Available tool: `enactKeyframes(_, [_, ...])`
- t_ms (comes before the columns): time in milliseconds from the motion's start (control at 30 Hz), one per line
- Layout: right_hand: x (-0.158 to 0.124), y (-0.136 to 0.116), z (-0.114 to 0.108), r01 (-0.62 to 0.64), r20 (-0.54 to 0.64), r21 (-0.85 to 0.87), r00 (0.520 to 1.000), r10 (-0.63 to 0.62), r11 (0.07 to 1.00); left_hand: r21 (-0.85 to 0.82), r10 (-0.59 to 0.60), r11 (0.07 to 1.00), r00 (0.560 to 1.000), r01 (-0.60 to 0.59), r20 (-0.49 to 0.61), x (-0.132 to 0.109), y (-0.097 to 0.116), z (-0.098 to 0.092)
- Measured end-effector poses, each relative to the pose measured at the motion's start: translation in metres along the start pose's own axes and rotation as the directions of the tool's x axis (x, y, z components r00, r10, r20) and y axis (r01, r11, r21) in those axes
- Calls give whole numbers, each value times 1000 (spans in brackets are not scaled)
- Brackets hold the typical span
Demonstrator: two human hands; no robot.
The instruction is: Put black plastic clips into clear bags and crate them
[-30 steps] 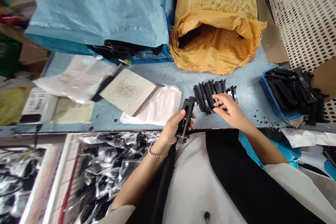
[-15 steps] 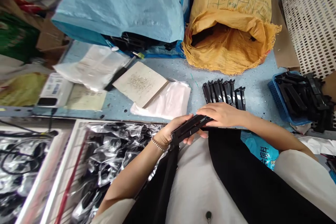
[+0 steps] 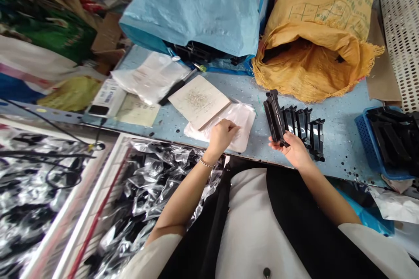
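My right hand grips the lower end of a long black plastic part, which it holds tilted just above the bench. Under and beside that part, several similar black parts lie in a row. My left hand, wearing a beaded bracelet, is over a stack of thin clear plastic bags, its thumb and fingers pinched on the top bag. A square beige board with specks on it rests partly on the same stack.
A blue basket of black parts stands at the right. Behind are a blue woven sack and an open yellow sack. Left of the board lie a white plastic sheet and a box. Bagged parts fill a crate below.
Both hands held the black part together before. Now my left hand has let go and moved onto the plastic bags, while my right hand has carried the part to the row. The view has shifted.
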State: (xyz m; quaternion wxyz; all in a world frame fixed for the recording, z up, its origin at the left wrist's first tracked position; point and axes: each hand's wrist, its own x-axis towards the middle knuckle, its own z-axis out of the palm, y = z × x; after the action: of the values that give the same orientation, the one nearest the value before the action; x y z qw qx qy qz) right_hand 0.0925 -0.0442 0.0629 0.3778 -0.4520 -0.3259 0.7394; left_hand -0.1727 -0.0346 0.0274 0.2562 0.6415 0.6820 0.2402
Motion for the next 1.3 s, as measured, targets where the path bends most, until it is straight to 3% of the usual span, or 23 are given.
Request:
enactKeyframes(167, [-1,1,3,-37,36,20,999,36,999,131,56,991,993,-42,-106,-3,6,0])
enactKeyframes(267, [-1,3,7,-40,77,10,996,40,999,-53,-47,998,997,43,-64,2,4,-6])
enactKeyframes(367, [-2,4,10,-55,94,3,994,54,999,-274,-180,945,984,178,18,8,-6,-17])
enactKeyframes(500, [-3,6,12,-95,106,-1,990,94,995,-412,-182,884,975,220,130,10,-16,-22])
enactKeyframes(600, [0,10,19,-203,192,66,963,187,977,-417,-205,879,973,229,103,10,-17,-18])
enactKeyframes(700, [5,22,28,-381,311,155,895,321,911,-454,-239,855,967,250,82,10,-15,-17])
enactKeyframes(767, [7,30,30,-460,294,156,867,403,874,-566,-259,787,964,247,60,10,-15,-20])
enactKeyframes(867, [4,35,29,-443,177,146,891,418,884,-673,-260,723,964,155,-58,7,-19,-26])
enactKeyframes(933, [1,34,29,-387,184,149,915,359,910,-645,-224,758,968,100,-114,5,-20,-29])
enactKeyframes(1000, [-1,34,31,-378,258,135,906,336,916,-559,-146,828,980,47,-135,3,-21,-31])
enactKeyframes(1067, [0,37,34,-420,280,100,882,380,902,-397,-43,917,984,-30,-174,2,-20,-34])
enactKeyframes(1133, [2,42,36,-463,217,77,872,439,883,-177,54,980,976,-93,-213,2,-22,-37])
enactKeyframes(1200, [4,47,35,-462,158,84,881,445,883,0,128,991,970,-131,-208,3,-27,-41])
enactKeyframes(1300, [7,49,35,-449,232,117,880,415,886,79,219,975,966,-210,-139,5,-35,-43])
